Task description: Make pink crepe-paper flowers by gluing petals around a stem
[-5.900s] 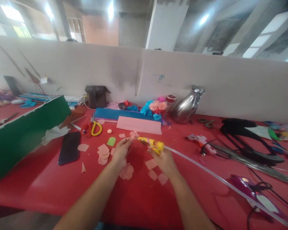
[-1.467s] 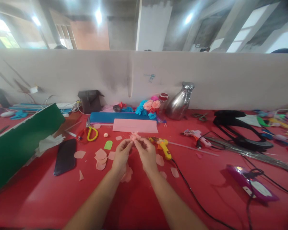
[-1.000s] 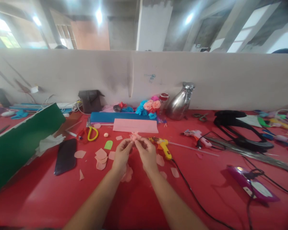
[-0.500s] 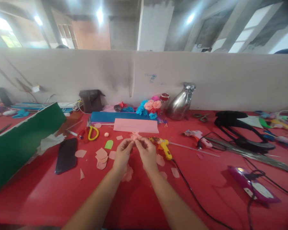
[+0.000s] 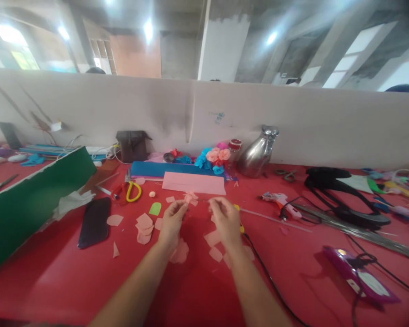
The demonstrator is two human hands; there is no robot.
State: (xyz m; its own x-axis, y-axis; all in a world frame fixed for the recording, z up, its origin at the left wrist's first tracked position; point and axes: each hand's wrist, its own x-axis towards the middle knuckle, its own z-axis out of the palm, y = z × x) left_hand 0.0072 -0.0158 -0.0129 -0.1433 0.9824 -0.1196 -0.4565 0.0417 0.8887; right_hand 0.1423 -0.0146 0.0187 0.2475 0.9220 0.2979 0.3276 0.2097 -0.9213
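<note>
Left hand (image 5: 172, 223): thumb and fingertips pinched together, holding a small, ruffled flower of pale pink papery material (image 5: 191, 198) just beyond the fingertips. Right hand (image 5: 226, 222): half a second ago beside the left, both at the flower; now apart from it, to its right. Its fingers are bent with thumb drawn in; whether they grip anything I cannot tell. A faint thin line seems to run between flower and right fingertips, too fine to identify.

Meaning, as I judge it: two-handed shaping has paused, and the left hand alone bears the flower. Work looks unfinished, with cut pale pink petals (image 5: 216, 254) loose on the red tabletop (image 5: 194, 293) below the right hand, and a loose stack of similar petals (image 5: 144, 228) left of the left hand.

Hard to see: the yellow plastic glue gun (image 5: 241, 229), mostly covered by the right hand; only bits show past its far side, so contact is uncertain. Its black cord (image 5: 261, 261) runs off toward the near edge, cut off by the frame. Flower's underside and any stem are hidden at the left fingertips. More pink petals (image 5: 181, 251) lie partly behind the left wrist.
</note>
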